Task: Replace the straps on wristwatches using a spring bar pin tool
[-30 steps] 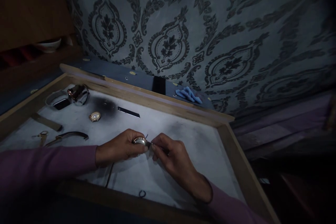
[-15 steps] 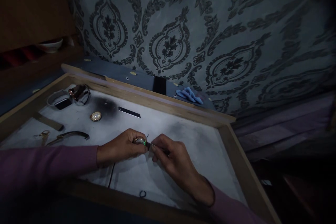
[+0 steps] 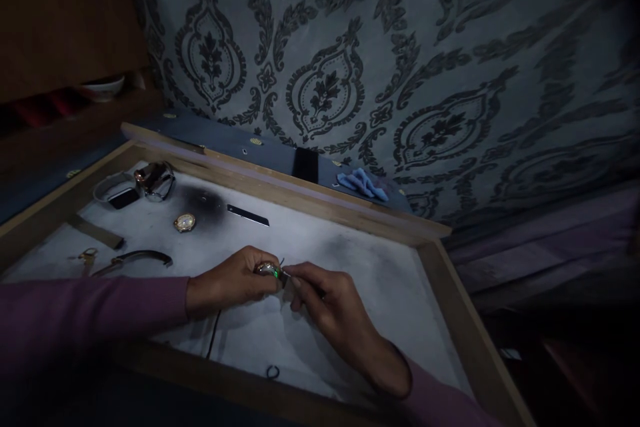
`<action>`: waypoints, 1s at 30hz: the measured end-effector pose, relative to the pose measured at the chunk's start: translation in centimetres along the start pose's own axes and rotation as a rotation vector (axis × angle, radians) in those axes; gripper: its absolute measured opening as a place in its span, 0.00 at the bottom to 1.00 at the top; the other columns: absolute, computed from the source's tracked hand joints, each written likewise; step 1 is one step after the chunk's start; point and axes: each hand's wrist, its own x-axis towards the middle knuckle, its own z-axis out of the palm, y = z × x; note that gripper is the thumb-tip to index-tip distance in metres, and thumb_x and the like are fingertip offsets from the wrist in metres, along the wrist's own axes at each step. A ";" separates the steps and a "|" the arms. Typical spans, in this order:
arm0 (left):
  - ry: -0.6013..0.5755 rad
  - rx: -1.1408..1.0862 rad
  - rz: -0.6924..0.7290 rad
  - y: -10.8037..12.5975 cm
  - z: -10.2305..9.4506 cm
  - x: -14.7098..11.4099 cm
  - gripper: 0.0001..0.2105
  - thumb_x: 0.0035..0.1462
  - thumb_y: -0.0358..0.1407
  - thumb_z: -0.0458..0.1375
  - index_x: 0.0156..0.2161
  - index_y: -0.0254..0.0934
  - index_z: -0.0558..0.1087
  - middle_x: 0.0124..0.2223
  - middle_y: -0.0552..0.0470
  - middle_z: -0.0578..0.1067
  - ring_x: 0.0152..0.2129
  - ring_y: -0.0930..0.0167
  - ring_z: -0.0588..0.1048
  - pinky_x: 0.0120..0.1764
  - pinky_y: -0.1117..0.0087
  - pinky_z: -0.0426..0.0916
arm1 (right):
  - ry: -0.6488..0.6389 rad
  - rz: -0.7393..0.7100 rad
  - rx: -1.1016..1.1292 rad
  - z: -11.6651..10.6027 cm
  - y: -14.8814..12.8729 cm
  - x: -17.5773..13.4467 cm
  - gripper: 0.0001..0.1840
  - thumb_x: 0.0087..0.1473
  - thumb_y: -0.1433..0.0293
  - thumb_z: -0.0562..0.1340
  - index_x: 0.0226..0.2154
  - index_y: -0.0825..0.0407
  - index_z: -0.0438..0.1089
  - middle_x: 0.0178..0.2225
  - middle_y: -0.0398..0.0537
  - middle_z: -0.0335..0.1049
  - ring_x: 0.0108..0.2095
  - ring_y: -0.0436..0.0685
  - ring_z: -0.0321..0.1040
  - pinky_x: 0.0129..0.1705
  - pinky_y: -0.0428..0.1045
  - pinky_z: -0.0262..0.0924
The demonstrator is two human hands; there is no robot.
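Note:
My left hand (image 3: 235,281) is closed around a small round watch (image 3: 268,269), pinching it between thumb and fingers. Its rim shines, with a green glint at the right side. My right hand (image 3: 331,297) pinches a thin metal tool (image 3: 287,273) whose tip meets the watch's right edge; most of the tool is hidden by the fingers. A short dark strand (image 3: 282,261) sticks up behind the watch. Below both hands lies the white work surface (image 3: 380,293) of a shallow wooden tray.
A wooden rim (image 3: 300,190) borders the tray. To the left lie a gold watch head (image 3: 185,222), a black blade (image 3: 249,215), a curved dark strap (image 3: 145,255), a flat strap (image 3: 97,232) and several wristwatches (image 3: 155,180). A black ring (image 3: 273,371) lies near the front; a blue cloth (image 3: 363,184) sits behind.
My right hand's fingers have tilted slightly, and the metal tool now shows flatter and brighter against the watch's edge. My left hand still holds the watch; the whole view has shifted slightly.

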 end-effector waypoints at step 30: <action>0.008 -0.017 -0.033 0.5 0.1 -0.1 0.09 0.45 0.37 0.59 0.22 0.37 0.63 0.16 0.65 0.56 0.14 0.80 0.52 0.19 0.75 0.45 | 0.016 0.155 0.209 0.1 0.5 0.1 0.13 0.57 0.63 0.60 0.31 0.55 0.72 0.23 0.46 0.71 0.23 0.50 0.69 0.24 0.44 0.66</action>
